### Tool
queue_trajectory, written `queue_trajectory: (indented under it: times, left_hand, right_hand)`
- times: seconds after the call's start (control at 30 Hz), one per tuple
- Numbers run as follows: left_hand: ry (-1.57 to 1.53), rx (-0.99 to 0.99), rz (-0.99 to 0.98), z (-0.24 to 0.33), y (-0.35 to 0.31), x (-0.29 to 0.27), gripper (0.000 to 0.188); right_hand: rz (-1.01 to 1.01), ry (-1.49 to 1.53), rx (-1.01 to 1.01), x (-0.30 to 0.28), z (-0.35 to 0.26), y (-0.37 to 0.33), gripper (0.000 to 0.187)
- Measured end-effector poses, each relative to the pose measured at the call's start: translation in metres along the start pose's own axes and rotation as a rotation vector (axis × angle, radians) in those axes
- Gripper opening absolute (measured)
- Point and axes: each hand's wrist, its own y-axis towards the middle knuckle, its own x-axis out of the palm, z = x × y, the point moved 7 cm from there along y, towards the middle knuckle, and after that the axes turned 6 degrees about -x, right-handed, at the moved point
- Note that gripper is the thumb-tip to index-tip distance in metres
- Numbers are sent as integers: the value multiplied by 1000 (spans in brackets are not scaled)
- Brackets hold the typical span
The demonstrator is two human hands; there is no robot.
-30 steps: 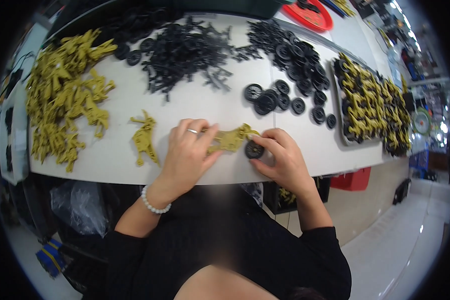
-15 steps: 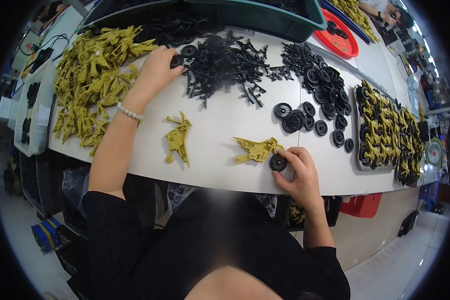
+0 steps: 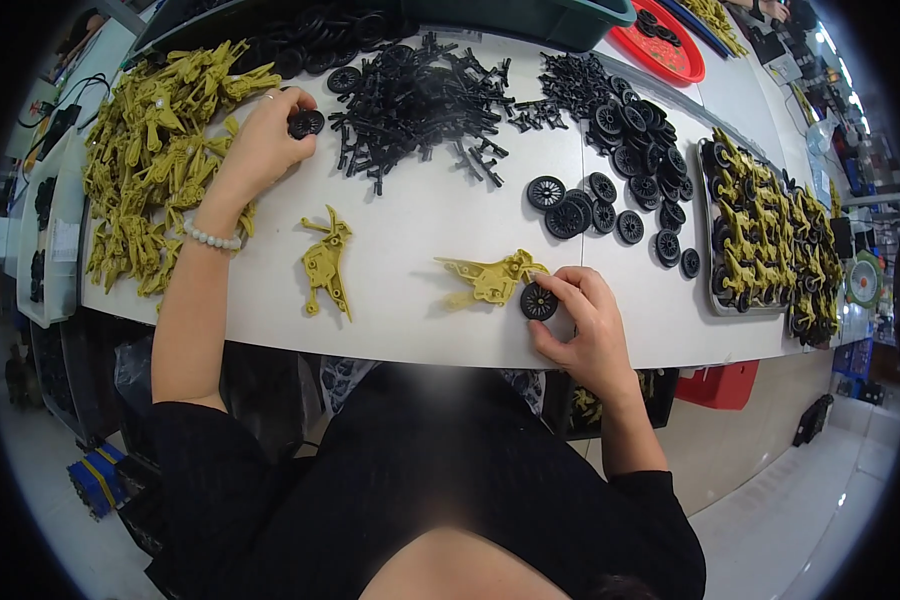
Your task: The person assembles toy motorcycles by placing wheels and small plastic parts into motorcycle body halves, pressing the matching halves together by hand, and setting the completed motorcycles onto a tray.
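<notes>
Pinched in the fingers of my left hand (image 3: 268,140) is a black toy wheel (image 3: 306,124), held near the yellow pile at the back left. My right hand (image 3: 592,330) grips another black spoked wheel (image 3: 539,301) between thumb and fingers. That wheel is beside the right end of a yellow plastic motorcycle-like body (image 3: 492,279); whether it is fitted on cannot be told. A second yellow body (image 3: 325,264) lies alone on the table between my arms, touched by neither hand.
A heap of yellow bodies (image 3: 150,165) covers the left. Black fork-like parts (image 3: 410,110) are piled at the back centre, loose wheels (image 3: 630,150) right of them. A tray of assembled pieces (image 3: 755,245) stands far right. Behind are a green bin (image 3: 530,20) and red dish (image 3: 670,55).
My left hand has drawn its wheel a little left and toward me, away from the black parts. My right hand keeps its wheel at the yellow body. The whole view has shifted slightly.
</notes>
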Motion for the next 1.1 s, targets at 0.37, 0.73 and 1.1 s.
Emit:
queue_trajectory:
  times: [0.37,0.73,1.1]
  left_hand:
    - [16,139,28,12,-11,-6,24]
    - [-433,461,-188,130,-159,36,34]
    - [-339,442,-94,120,-162,72,34]
  right_hand:
    - [114,-27,-125,-32,-8,39,27]
    - [-127,-288,-145,9,5,141,33]
    - [-113,170,-14,-18,1,117,17]
